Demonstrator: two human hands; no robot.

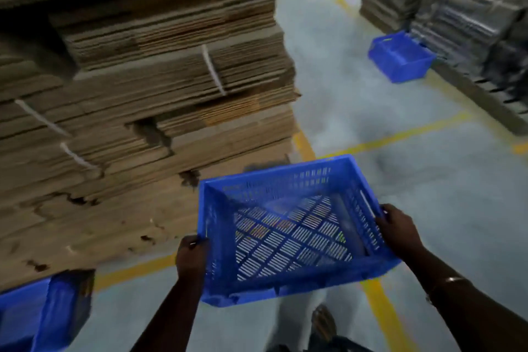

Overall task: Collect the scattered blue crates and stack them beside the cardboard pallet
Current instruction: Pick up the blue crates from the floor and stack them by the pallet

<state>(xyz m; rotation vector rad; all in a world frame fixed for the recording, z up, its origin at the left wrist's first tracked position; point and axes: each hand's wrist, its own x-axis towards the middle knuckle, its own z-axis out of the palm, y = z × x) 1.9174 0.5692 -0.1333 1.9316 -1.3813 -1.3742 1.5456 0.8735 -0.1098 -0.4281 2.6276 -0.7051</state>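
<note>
I carry an empty blue slotted crate [288, 226] above the floor, in the lower middle of the head view. My left hand [191, 257] grips its left rim, and my right hand [398, 230] grips its right rim. The tall stack of flattened cardboard [148, 100] fills the left side, close to the crate's far-left corner. Another blue crate [43, 314] stands at the bottom left, beside the base of the cardboard. A third blue crate [401, 57] lies on the floor at the upper right, against a grey stack.
Grey wrapped stacks [463, 17] line the right side. Yellow floor lines [397, 137] cross the grey concrete aisle between the two rows. My foot [324, 323] shows under the held crate. The picture is blurred by motion.
</note>
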